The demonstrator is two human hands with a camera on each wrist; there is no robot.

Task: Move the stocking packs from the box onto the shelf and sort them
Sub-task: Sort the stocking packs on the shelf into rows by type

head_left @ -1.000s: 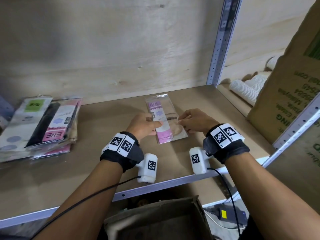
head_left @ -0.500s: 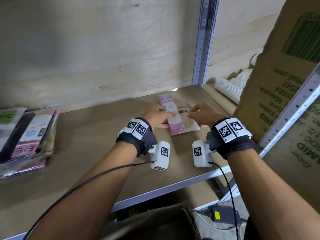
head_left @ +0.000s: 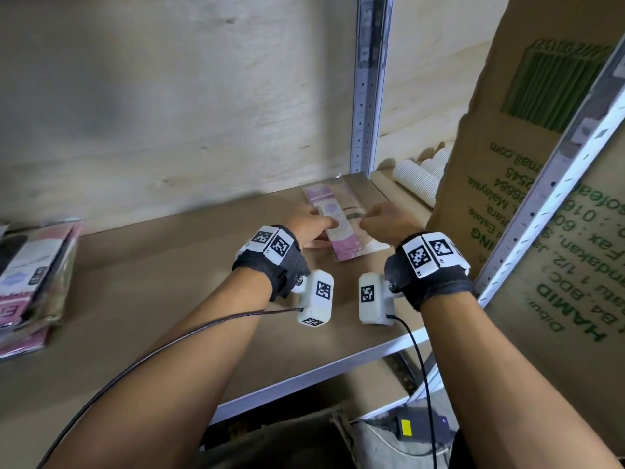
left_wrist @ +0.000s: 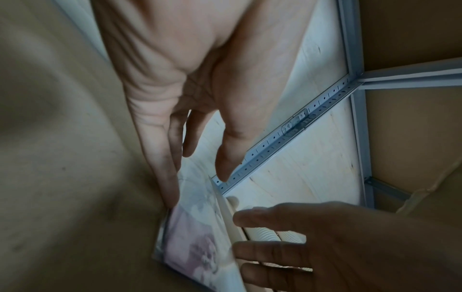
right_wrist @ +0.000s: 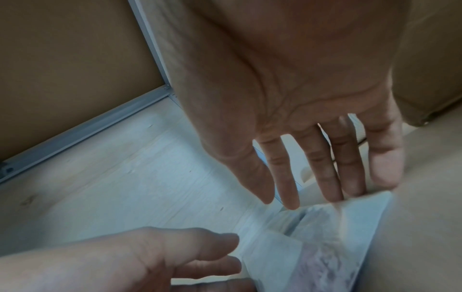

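A pink and white stocking pack (head_left: 341,221) lies flat on the brown shelf board (head_left: 169,299), close to the grey upright post (head_left: 367,96). My left hand (head_left: 321,226) touches its left edge and my right hand (head_left: 370,223) its right edge. In the left wrist view the left hand (left_wrist: 197,187) has straight fingers (left_wrist: 162,168) lying along the pack (left_wrist: 197,247). The right wrist view shows the right hand (right_wrist: 325,189) with straight fingertips (right_wrist: 350,177) resting on the pack (right_wrist: 325,247). A stack of other packs (head_left: 30,275) lies at the shelf's far left.
A big printed cardboard box (head_left: 527,198) stands just right of the post, with white ribbed rolls (head_left: 419,181) behind it. Below the shelf's metal front edge (head_left: 304,377) are an open carton (head_left: 287,441) and a black power adapter (head_left: 422,428).
Both hands have slid the pack to the right and back, toward the upright post. My view has turned right, so the left stack now sits at the frame's edge.
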